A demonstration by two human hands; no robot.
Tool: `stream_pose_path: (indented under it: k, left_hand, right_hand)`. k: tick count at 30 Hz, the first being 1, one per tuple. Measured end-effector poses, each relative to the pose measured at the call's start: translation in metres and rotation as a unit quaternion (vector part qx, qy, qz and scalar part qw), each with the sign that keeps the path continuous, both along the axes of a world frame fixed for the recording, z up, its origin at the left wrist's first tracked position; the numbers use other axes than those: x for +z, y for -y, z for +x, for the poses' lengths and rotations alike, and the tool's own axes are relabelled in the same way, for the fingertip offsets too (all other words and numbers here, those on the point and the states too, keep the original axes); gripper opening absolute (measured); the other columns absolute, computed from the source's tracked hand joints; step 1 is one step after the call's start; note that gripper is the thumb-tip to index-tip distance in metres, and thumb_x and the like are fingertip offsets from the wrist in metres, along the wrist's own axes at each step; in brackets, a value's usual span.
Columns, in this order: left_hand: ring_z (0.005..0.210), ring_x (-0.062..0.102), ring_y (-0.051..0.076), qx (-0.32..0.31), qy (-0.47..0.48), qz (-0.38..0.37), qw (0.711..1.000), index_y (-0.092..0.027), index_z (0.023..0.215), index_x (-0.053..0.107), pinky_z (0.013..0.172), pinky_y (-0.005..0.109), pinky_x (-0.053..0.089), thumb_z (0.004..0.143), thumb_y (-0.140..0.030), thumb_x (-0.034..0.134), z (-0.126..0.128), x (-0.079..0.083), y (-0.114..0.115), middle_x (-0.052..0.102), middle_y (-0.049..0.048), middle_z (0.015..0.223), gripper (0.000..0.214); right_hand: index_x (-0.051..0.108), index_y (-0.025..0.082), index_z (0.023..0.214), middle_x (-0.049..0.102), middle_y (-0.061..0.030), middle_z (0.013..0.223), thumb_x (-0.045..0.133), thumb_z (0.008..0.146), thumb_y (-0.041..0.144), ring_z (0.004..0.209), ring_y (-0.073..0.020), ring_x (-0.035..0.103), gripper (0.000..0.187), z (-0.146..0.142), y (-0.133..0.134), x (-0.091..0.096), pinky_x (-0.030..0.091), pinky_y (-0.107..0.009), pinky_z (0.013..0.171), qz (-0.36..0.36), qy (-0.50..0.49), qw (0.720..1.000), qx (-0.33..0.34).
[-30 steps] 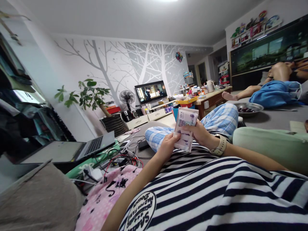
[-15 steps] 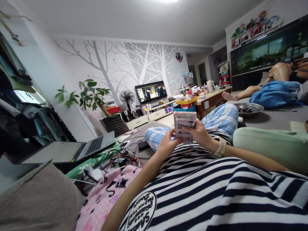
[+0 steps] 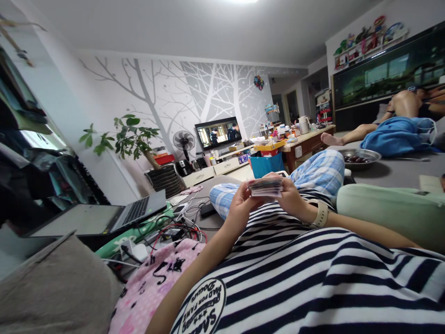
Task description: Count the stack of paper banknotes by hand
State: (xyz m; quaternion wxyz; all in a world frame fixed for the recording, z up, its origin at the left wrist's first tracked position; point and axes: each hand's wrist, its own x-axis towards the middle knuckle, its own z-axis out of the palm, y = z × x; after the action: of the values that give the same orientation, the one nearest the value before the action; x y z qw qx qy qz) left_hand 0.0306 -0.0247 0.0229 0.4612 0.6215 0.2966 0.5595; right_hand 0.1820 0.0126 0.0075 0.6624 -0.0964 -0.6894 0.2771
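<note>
I lie back in a striped shirt and hold a stack of banknotes (image 3: 266, 187) above my stomach with both hands. My left hand (image 3: 240, 208) grips the stack's left end, fingers curled round it. My right hand (image 3: 291, 199), with a pale watch at the wrist, is closed on the right end. The stack lies nearly flat, its edge toward me. My knees in blue checked trousers (image 3: 318, 171) rise just behind the notes.
An open laptop (image 3: 104, 217) sits at my left among tangled cables (image 3: 174, 227) and a pink cloth (image 3: 153, 278). Another person lies at the far right beside a blue blanket (image 3: 396, 134) and a metal bowl (image 3: 358, 157). A plant (image 3: 128, 137), fan and television (image 3: 218, 132) stand by the far wall.
The stack of notes has tipped from upright, face toward me, down to nearly flat and a little lower. Both hands kept hold of it throughout.
</note>
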Motion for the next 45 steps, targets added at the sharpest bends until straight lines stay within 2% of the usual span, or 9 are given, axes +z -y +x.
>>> stream_pose_path:
  k: [4,8,12,15,20,25,30,36,45]
  left_hand:
    - [0.09,0.065,0.02,-0.05,0.06,-0.021,0.997,-0.021,0.104,0.06,0.084,0.037,0.053,0.064,-0.035,0.078,0.004,-0.002,0.002,0.067,0.0012,0.097,0.045]
    - [0.086,0.065,0.017,-0.044,0.065,-0.011,0.997,-0.021,0.096,0.062,0.081,0.034,0.055,0.063,-0.035,0.081,0.002,-0.007,-0.005,0.067,-0.0004,0.093,0.041]
    - [0.085,0.066,0.018,-0.034,0.042,-0.002,0.999,-0.017,0.098,0.067,0.08,0.032,0.055,0.064,-0.041,0.081,-0.001,-0.015,-0.016,0.07,0.003,0.093,0.043]
    - [0.085,0.067,0.021,-0.037,0.023,-0.001,0.999,-0.015,0.094,0.07,0.08,0.035,0.054,0.065,-0.048,0.079,-0.002,-0.019,-0.021,0.072,0.0056,0.089,0.045]
    - [0.088,0.068,0.025,-0.033,-0.005,-0.007,0.999,-0.013,0.092,0.073,0.082,0.037,0.054,0.063,-0.055,0.078,-0.002,-0.018,-0.022,0.073,0.008,0.088,0.052]
    - [0.085,0.069,0.025,-0.041,-0.002,-0.022,0.999,-0.013,0.089,0.074,0.083,0.039,0.054,0.061,-0.055,0.079,-0.003,-0.017,-0.02,0.074,0.0078,0.087,0.051]
    - [0.096,0.067,0.029,-0.051,-0.001,-0.027,0.998,-0.015,0.094,0.073,0.081,0.04,0.055,0.066,-0.056,0.076,-0.005,-0.018,-0.02,0.074,0.0091,0.096,0.049]
    - [0.102,0.066,0.033,-0.064,-0.033,-0.04,0.997,-0.014,0.092,0.073,0.082,0.042,0.055,0.066,-0.06,0.072,-0.004,-0.016,-0.016,0.074,0.0111,0.093,0.052]
    - [0.103,0.065,0.032,-0.075,0.001,-0.057,0.996,-0.013,0.097,0.072,0.082,0.044,0.056,0.069,-0.053,0.073,-0.005,-0.018,-0.02,0.074,0.0122,0.098,0.049]
  right_hand:
    - [0.075,0.019,0.086,0.065,-0.0053,0.086,0.069,0.08,0.044,0.09,-0.0203,0.058,0.027,0.0,0.005,0.002,0.047,-0.032,0.076,0.017,0.011,1.0,0.012]
    - [0.076,0.02,0.082,0.065,-0.0058,0.089,0.07,0.079,0.044,0.097,-0.0218,0.057,0.025,0.0,0.007,0.003,0.046,-0.034,0.082,0.019,0.005,1.0,0.011]
    - [0.074,0.02,0.091,0.066,-0.0057,0.092,0.074,0.075,0.043,0.099,-0.0224,0.059,0.029,-0.001,0.004,0.001,0.047,-0.036,0.088,-0.021,0.002,0.999,0.049]
    - [0.072,0.019,0.096,0.069,-0.0047,0.092,0.077,0.071,0.041,0.092,-0.0214,0.061,0.033,-0.003,0.003,-0.002,0.048,-0.036,0.086,-0.07,-0.019,0.995,0.074]
    - [0.069,0.018,0.089,0.071,-0.0032,0.084,0.079,0.067,0.043,0.077,-0.0187,0.063,0.034,-0.007,0.002,-0.005,0.052,-0.035,0.078,-0.135,-0.058,0.985,0.087]
    - [0.069,0.018,0.086,0.072,-0.0021,0.082,0.082,0.064,0.044,0.075,-0.0176,0.064,0.036,-0.007,0.002,-0.003,0.052,-0.034,0.076,-0.159,-0.069,0.98,0.099]
    - [0.071,0.018,0.086,0.072,-0.0033,0.084,0.082,0.063,0.043,0.078,-0.0185,0.064,0.036,-0.005,0.001,-0.003,0.052,-0.035,0.077,-0.192,-0.057,0.973,0.114]
    - [0.072,0.017,0.082,0.071,-0.0018,0.077,0.084,0.06,0.043,0.073,-0.0174,0.064,0.037,-0.006,-0.001,-0.003,0.052,-0.032,0.072,-0.215,-0.062,0.967,0.121]
    - [0.073,0.017,0.082,0.071,-0.0025,0.075,0.084,0.059,0.048,0.072,-0.0181,0.064,0.041,-0.007,-0.004,-0.004,0.053,-0.032,0.071,-0.233,-0.073,0.96,0.137]
